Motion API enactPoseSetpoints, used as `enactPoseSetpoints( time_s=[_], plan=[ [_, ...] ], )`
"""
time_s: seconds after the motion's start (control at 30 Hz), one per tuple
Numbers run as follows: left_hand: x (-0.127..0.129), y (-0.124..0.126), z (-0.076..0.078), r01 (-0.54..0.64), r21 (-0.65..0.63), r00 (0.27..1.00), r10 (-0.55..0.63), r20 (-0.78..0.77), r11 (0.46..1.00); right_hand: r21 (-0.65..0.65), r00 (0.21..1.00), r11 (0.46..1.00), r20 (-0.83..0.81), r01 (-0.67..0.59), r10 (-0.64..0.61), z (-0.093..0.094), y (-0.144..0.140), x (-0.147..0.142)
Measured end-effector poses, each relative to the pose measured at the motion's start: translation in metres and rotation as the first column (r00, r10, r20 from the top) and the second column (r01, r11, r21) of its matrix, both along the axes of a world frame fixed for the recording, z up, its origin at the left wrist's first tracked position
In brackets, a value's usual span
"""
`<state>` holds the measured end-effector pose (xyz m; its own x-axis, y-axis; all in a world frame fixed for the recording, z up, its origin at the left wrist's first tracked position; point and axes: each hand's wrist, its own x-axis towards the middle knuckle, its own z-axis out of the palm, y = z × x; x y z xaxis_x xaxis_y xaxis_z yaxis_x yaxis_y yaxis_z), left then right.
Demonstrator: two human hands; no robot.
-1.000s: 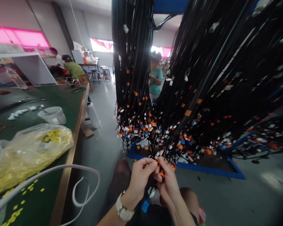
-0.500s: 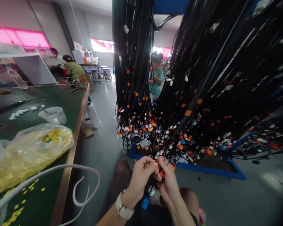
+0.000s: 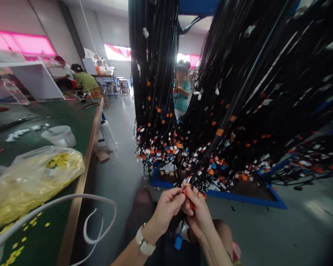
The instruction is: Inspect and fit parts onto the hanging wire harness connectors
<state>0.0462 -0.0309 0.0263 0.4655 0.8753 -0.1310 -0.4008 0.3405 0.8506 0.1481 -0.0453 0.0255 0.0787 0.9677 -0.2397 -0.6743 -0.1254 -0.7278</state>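
Note:
My left hand (image 3: 166,208), with a white watch on its wrist, is closed in a pinch on a small orange-red wire connector (image 3: 184,191). Pressed against its fingertips, my right hand (image 3: 199,212) is closed on the same connector and its wires. More orange shows between the right fingers, mostly covered by them. A blue connector (image 3: 178,242) dangles on a dark wire below both hands, above my lap. Just beyond my fingers hang the ends of a thick bundle of black cables (image 3: 158,66), tipped with white, orange, red and blue connectors.
On the left, a green-topped table (image 3: 80,147) bears a plastic bag of yellow pieces (image 3: 41,181) and a white cup (image 3: 61,136). A white cable (image 3: 108,199) loops off its edge. A blue frame (image 3: 246,199) stands under the cables. Several people sit or stand farther back.
The blue connector has swung to the right, and the white one beside it no longer shows. My fingers have shifted slightly around the orange-red connector, which shows more now.

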Motion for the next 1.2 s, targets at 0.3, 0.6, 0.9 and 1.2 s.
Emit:
enactPoseSetpoints(
  time_s=[0.3,0.6,0.9,1.2],
  plan=[
    [0.002,-0.006,0.020,-0.069,0.109,0.997,0.073,-0.039,0.992,0.031,0.998,0.998,0.012,-0.057,0.056,0.001,-0.005,0.001],
    [0.006,-0.013,0.009,-0.158,0.208,0.969,0.192,-0.153,0.965,0.050,0.993,0.995,0.092,-0.081,0.076,-0.001,-0.008,0.001],
    [0.004,-0.004,0.013,-0.080,0.051,0.994,0.084,-0.071,0.995,0.048,0.980,0.997,0.193,-0.060,0.049,0.001,-0.006,0.000],
    [-0.012,0.019,-0.011,-0.092,-0.273,0.976,0.141,0.164,0.958,0.017,0.962,0.999,0.272,0.029,-0.032,-0.015,-0.009,-0.012]
  ],
)
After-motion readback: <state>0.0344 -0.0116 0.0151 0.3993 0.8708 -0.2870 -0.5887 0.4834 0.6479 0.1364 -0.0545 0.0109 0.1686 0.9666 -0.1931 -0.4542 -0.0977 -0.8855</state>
